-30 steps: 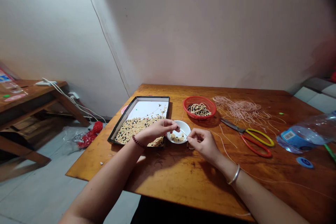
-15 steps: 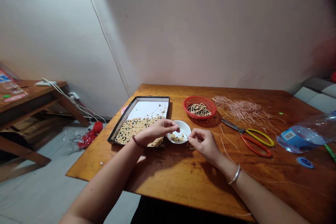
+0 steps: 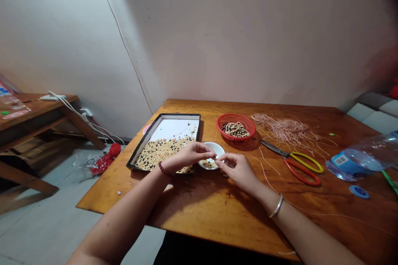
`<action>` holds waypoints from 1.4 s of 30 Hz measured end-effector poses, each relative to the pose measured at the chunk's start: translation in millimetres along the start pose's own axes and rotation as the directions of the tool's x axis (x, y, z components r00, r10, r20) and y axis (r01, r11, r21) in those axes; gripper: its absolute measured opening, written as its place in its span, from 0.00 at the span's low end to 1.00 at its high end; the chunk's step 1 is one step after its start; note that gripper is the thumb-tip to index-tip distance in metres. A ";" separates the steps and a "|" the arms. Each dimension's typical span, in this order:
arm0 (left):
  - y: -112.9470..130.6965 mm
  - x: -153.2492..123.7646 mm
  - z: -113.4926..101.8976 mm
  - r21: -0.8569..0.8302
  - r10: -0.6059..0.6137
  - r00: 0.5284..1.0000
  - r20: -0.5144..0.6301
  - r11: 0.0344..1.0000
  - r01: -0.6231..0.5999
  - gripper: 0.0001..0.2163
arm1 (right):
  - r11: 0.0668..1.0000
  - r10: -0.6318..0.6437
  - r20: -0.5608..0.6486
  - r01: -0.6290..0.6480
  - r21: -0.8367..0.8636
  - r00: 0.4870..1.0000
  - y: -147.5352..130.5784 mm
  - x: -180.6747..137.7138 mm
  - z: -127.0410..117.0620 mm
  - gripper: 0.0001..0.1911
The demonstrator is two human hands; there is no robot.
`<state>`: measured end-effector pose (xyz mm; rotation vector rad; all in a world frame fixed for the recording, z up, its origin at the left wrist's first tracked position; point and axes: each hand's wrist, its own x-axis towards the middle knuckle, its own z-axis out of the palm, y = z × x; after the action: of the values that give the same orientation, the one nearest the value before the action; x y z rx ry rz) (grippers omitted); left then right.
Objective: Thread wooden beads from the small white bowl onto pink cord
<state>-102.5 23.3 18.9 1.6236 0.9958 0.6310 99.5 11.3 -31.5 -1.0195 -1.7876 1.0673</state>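
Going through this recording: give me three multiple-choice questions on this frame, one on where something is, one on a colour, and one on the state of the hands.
1. Where is the white bowl relative to the black-edged tray?
A. Inside it
B. Beside it, to its right
C. Behind it

2. What colours are the handles of the scissors?
A. Both blue
B. Both black
C. One red, one yellow

3. How are the hands placed?
A. Both lying flat, palms down
B. Left hand and right hand raised at the bowl, fingertips close together
C. Crossed at the wrists

Answers:
1. B: the bowl sits just right of the tray's near corner.
2. C: the two handle loops show red and yellow.
3. B: both hands meet at the bowl's rim.
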 end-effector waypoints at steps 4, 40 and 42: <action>6.2 0.0 5.2 0.036 0.087 0.994 -0.064 0.996 -0.085 0.17 | 0.997 0.050 0.001 -0.049 0.059 0.999 3.2 1.3 -0.4 0.16; -6.5 -13.7 -34.1 0.805 0.245 0.837 -0.490 0.496 0.326 0.10 | 0.983 0.118 0.018 -0.119 0.136 0.993 7.9 3.6 2.9 0.16; -12.0 -16.4 -48.2 0.832 0.150 0.852 -0.501 0.357 0.426 0.10 | 0.971 0.139 0.031 -0.142 0.192 0.990 5.6 4.3 3.2 0.17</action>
<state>-153.5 34.8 22.4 2.3629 2.1826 0.3266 96.4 16.1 -36.8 -1.0314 -1.6072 1.3134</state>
